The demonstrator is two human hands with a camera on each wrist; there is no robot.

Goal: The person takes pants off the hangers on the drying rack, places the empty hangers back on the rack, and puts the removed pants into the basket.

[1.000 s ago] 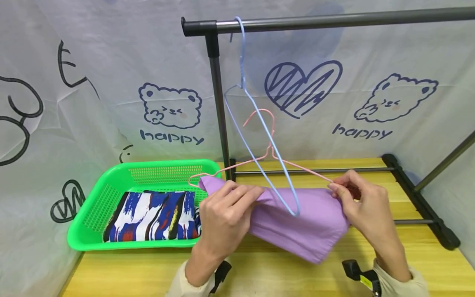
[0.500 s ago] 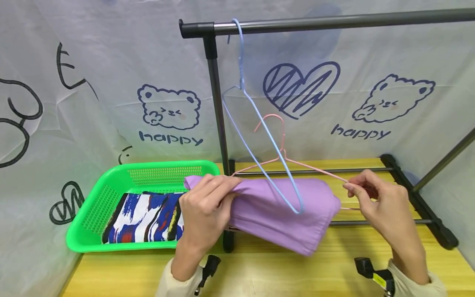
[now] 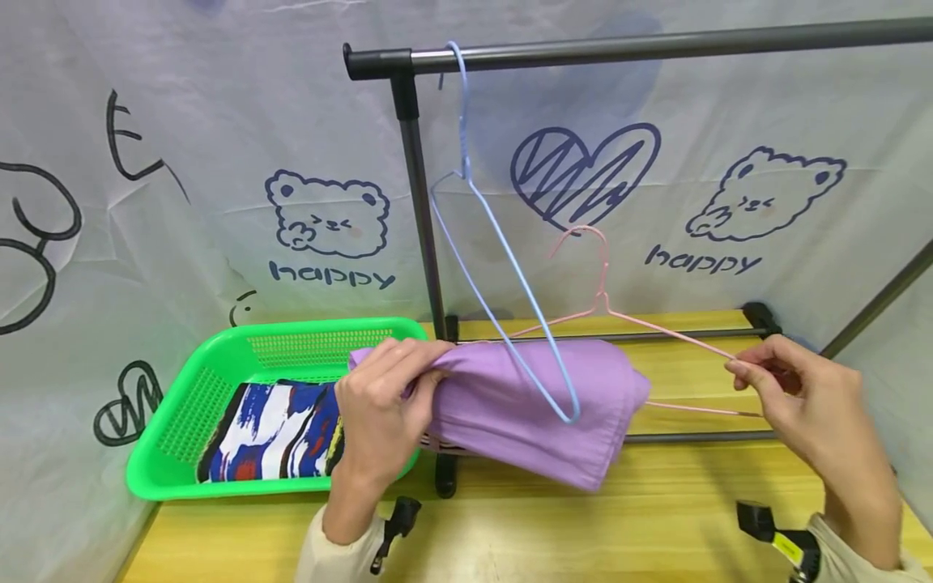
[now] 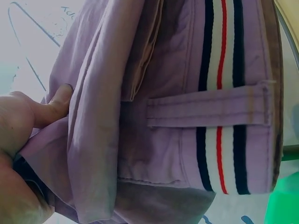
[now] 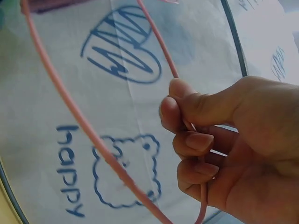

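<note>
My left hand (image 3: pixel 386 401) pinches a folded pair of purple trousers (image 3: pixel 503 425) near its upper left edge. In the left wrist view the trousers show a belt loop (image 4: pixel 205 106) across a striped waistband (image 4: pixel 222 42). A pink wire hanger (image 3: pixel 666 330) runs through the fold, its hook up and its left end hidden by cloth and hand. Its right corner sticks out past the trousers, and my right hand (image 3: pixel 824 405) grips the upper wire there. The right wrist view shows fingers curled round that wire, with the lower bar (image 5: pixel 86 125) apart from them.
A blue hanger (image 3: pixel 463 121) hangs from the dark rail (image 3: pixel 656 47), in front of the trousers. On the left of the wooden table (image 3: pixel 554 526) stands a green basket (image 3: pixel 219 489) with a folded patterned cloth (image 3: pixel 280 429) inside. The rack's feet (image 3: pixel 446 478) rest on the table.
My right hand has moved right, drawing the pink hanger along; its left end has slid into the trousers and its right corner now sticks out. My left hand has shifted left with the trousers.
</note>
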